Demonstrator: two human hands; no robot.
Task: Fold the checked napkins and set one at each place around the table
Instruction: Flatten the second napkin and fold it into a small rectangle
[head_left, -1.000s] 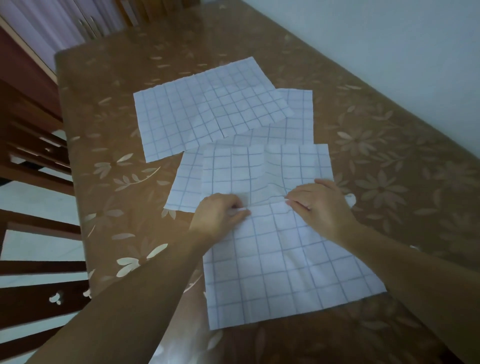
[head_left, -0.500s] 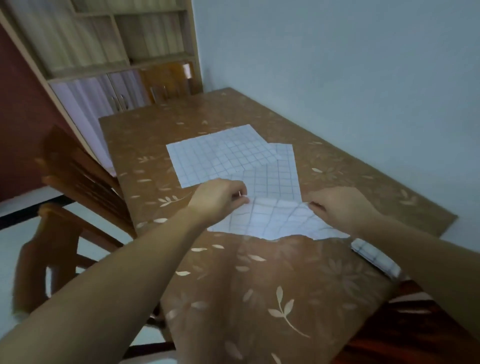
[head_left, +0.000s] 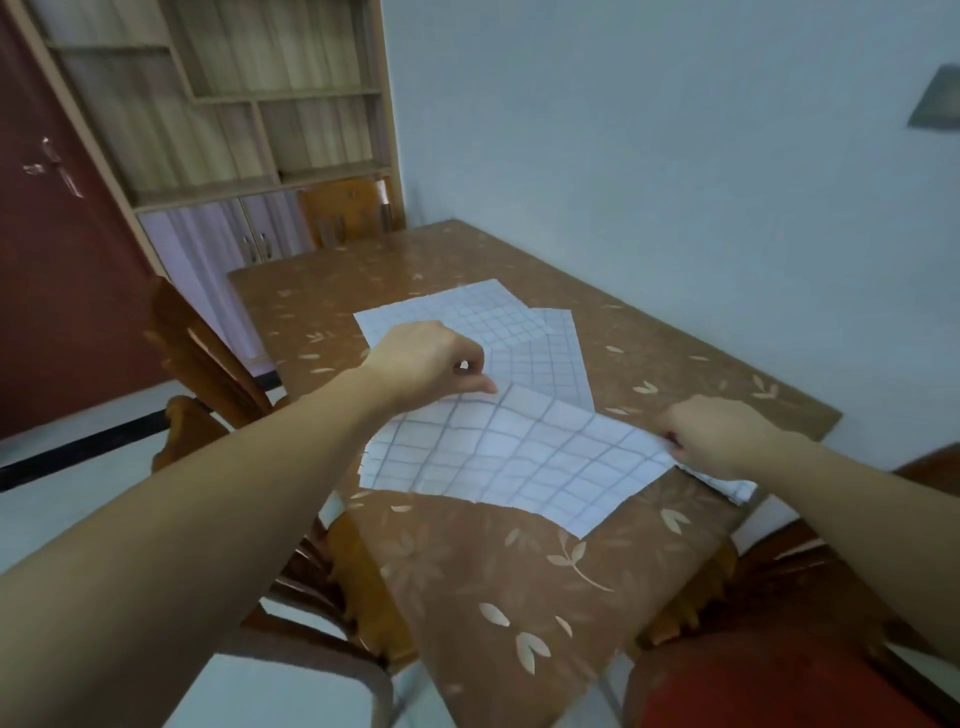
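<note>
A white napkin (head_left: 519, 457) with a grey check hangs just above the brown table (head_left: 493, 587), stretched between both hands. My left hand (head_left: 431, 364) pinches its far left corner. My right hand (head_left: 722, 436) pinches its right edge. Two more checked napkins lie flat farther back: one (head_left: 467, 312) at the far middle and another (head_left: 550, 358) overlapping under it. A folded checked piece (head_left: 737, 488) peeks out under my right forearm at the table's right edge.
A wooden chair (head_left: 208, 364) stands at the table's left side, another chair (head_left: 348, 208) at the far end. A red-cushioned chair (head_left: 779, 675) is at the near right. A wall runs along the table's right side, with a cabinet (head_left: 249, 156) behind.
Both hands have lifted the nearest napkin off the table and pulled it apart between them. The view has risen, showing the far wall and cabinet.
</note>
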